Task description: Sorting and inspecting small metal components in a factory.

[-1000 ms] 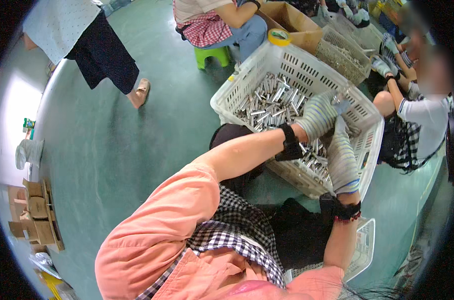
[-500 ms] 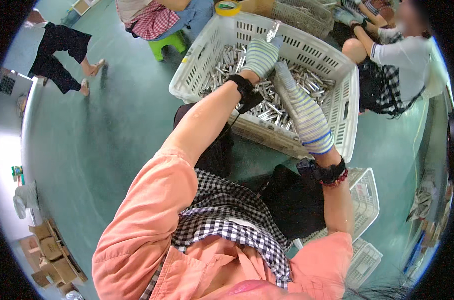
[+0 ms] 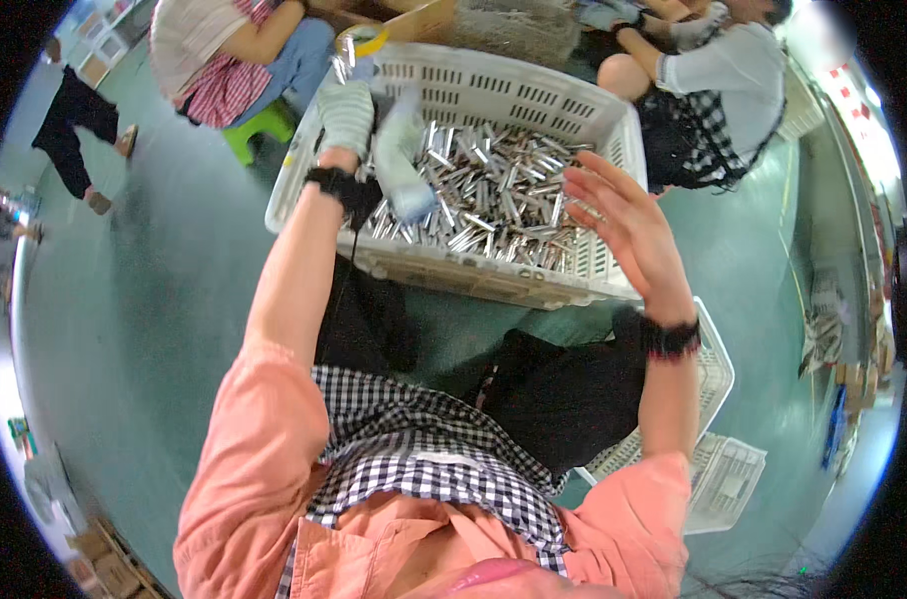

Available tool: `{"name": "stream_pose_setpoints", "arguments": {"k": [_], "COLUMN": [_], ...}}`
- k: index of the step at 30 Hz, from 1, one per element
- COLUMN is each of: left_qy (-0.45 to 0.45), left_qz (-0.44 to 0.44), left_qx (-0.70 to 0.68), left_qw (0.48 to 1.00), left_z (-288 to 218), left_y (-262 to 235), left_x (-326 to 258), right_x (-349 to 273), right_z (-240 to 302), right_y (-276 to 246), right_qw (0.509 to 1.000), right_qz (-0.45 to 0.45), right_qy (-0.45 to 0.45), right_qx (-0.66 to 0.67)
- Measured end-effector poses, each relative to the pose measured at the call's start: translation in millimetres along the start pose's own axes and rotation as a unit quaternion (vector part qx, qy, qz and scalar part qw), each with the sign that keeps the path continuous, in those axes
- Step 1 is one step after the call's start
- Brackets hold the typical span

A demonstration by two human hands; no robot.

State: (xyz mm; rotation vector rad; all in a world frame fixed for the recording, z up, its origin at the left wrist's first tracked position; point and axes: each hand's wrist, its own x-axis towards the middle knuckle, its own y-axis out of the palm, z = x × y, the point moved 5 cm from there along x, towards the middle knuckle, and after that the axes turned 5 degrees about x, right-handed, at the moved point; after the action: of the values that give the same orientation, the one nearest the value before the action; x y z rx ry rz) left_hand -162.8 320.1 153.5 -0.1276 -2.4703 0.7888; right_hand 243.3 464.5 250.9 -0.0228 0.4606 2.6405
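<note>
My left hand [image 3: 345, 115] wears a grey striped work glove and is raised over the left rim of a large white plastic basket [image 3: 533, 285]. It grips a second, empty glove [image 3: 403, 165] that hangs blurred beside it. My right hand [image 3: 621, 222] is bare, with fingers spread, and hovers above the basket's right side holding nothing. Both wrists carry black bands. The basket is filled with several short shiny metal tubes [image 3: 493, 195]. My black-trousered knees sit just below the basket.
A person in a white top [image 3: 723, 75] sits at the far right of the basket, and another on a green stool [image 3: 259, 125] at the far left. Small white baskets [image 3: 718, 469] lie by my right side. A person stands at the upper left [image 3: 74, 115].
My right hand has lost its striped glove and is now bare and open. The left hand has drawn that glove away to the left. The view has tilted, bringing the basket closer.
</note>
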Motion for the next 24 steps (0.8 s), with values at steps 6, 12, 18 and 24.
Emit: {"name": "stream_pose_setpoints", "arguments": {"k": [6,12,18,24], "left_qy": [-0.11,0.114,0.077,-0.072], "left_qz": [0.214,0.282,0.216,0.271], "left_qx": [-0.32,-0.194,-0.291,-0.437], "left_qw": [0.916,0.933,0.929,0.855], "left_z": [-86.2,-136.6,-153.8,-154.4], "left_y": [-19.3,-67.5,-71.8,-78.5], "left_x": [-37.7,-49.8,-79.2,-83.6], "right_x": [106.5,194.4,212.6,241.0], "right_z": [25.6,27.6,-1.5,-11.7], "right_y": [-61.5,-75.0,-118.7,-154.3], "right_qw": [0.977,0.98,0.981,0.971], "right_qz": [-0.07,0.031,-0.113,-0.146], "right_qy": [0.036,-0.025,0.068,0.132], "right_qx": [-0.2,-0.193,-0.141,-0.132]}}
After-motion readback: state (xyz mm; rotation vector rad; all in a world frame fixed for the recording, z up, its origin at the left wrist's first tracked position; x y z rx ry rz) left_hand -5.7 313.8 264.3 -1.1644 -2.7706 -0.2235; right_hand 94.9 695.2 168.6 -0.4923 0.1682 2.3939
